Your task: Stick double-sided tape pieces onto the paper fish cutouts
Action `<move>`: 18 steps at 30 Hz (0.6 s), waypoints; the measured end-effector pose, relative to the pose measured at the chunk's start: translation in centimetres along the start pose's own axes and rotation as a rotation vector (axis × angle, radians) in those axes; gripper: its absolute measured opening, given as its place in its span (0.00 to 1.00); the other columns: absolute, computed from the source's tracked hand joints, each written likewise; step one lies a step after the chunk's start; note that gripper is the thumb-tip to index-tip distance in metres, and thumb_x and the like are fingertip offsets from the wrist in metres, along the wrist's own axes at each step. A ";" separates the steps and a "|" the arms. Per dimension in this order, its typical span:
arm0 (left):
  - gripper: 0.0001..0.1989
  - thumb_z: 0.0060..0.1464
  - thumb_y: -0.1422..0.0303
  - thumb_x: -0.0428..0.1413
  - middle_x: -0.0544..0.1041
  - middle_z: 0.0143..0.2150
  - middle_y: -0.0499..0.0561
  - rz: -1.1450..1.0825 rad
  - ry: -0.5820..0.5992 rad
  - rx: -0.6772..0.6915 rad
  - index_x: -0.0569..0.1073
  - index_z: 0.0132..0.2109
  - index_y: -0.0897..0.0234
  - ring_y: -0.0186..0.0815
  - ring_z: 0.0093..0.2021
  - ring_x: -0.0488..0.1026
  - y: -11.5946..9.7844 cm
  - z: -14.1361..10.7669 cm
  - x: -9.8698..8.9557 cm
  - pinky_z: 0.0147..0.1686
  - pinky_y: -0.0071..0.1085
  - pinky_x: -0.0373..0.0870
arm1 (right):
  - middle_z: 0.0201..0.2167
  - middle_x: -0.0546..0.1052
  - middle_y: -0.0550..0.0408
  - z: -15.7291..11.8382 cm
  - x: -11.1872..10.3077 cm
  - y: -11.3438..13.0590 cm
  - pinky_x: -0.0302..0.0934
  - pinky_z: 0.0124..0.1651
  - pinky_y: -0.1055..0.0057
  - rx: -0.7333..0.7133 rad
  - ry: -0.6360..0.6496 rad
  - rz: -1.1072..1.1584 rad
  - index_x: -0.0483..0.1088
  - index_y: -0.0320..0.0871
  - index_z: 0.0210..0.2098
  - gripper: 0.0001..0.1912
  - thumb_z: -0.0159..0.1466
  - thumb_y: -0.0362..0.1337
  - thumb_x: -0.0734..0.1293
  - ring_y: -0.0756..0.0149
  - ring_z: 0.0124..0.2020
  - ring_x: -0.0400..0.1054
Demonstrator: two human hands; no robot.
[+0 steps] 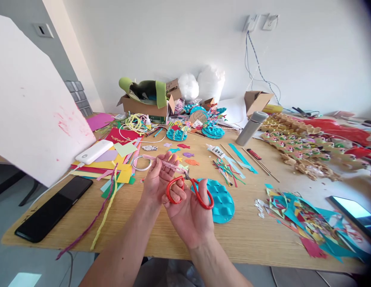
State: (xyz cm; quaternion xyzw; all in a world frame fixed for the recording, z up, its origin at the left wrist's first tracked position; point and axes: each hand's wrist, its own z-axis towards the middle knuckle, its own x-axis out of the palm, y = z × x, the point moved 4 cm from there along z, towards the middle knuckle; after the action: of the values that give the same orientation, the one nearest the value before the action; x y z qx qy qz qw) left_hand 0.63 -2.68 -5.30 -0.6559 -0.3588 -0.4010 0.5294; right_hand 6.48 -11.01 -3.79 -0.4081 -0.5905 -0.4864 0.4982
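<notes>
My left hand [154, 181] pinches a thin, pale pink twisted strip [170, 164], which stretches rightward above its fingers. In my right hand [193, 223], palm up, is a pair of scissors with red handles [203, 197]; the thumb and fingers are in the loops. The short blades are by the strip's right end; I cannot tell whether they touch it. Behind the right hand lies a blue embossed paper oval [223, 201]. Several coloured paper fish [192, 162] lie beyond the hands. A purple twisted strip [95, 223] and a yellow one [105, 215] rest at the left.
A black phone [54, 209] and a white power bank [94, 151] are at the left, near stacked coloured paper [124, 174]. A grey bottle [251, 128], a glue tube [215, 150] and paper scraps [311, 219] are to the right. Boxes [143, 105] stand along the wall.
</notes>
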 end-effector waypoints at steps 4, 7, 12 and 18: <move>0.15 0.66 0.71 0.44 0.80 0.48 0.51 -0.004 -0.028 -0.050 0.75 0.39 0.63 0.35 0.52 0.75 0.1 -0.2 0.2 0.54 0.34 0.70 | 0.21 0.57 0.62 0.0 0.1 0.1 0.60 0.34 0.70 -0.008 -0.002 0.053 0.67 0.40 0.31 0.29 0.63 0.61 0.57 0.72 0.23 0.55; 0.14 0.66 0.69 0.44 0.79 0.49 0.50 0.023 -0.027 -0.097 0.75 0.42 0.61 0.35 0.55 0.73 0.1 -0.3 0.0 0.54 0.35 0.70 | 0.21 0.57 0.63 0.0 0.3 0.1 0.60 0.34 0.71 0.005 0.011 0.096 0.66 0.39 0.31 0.27 0.63 0.60 0.59 0.72 0.23 0.55; 0.13 0.66 0.67 0.46 0.78 0.51 0.49 0.067 0.023 -0.116 0.75 0.46 0.57 0.38 0.57 0.71 0.0 -0.4 -0.3 0.53 0.39 0.70 | 0.20 0.56 0.63 -0.1 0.2 -0.1 0.60 0.33 0.72 0.014 0.010 0.141 0.65 0.40 0.31 0.27 0.64 0.60 0.58 0.73 0.23 0.55; 0.15 0.67 0.69 0.43 0.80 0.48 0.49 -0.011 -0.027 -0.101 0.76 0.43 0.60 0.34 0.56 0.72 0.2 -0.4 0.1 0.56 0.34 0.69 | 0.19 0.54 0.65 -0.3 0.3 -0.1 0.59 0.32 0.74 0.006 0.013 0.169 0.64 0.40 0.31 0.26 0.66 0.58 0.57 0.75 0.21 0.51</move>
State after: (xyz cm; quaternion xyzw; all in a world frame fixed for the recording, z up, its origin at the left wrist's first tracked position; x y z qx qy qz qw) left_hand 0.74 -3.13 -5.26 -0.6850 -0.3488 -0.4128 0.4886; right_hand 6.33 -11.29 -3.47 -0.4518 -0.5523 -0.4435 0.5424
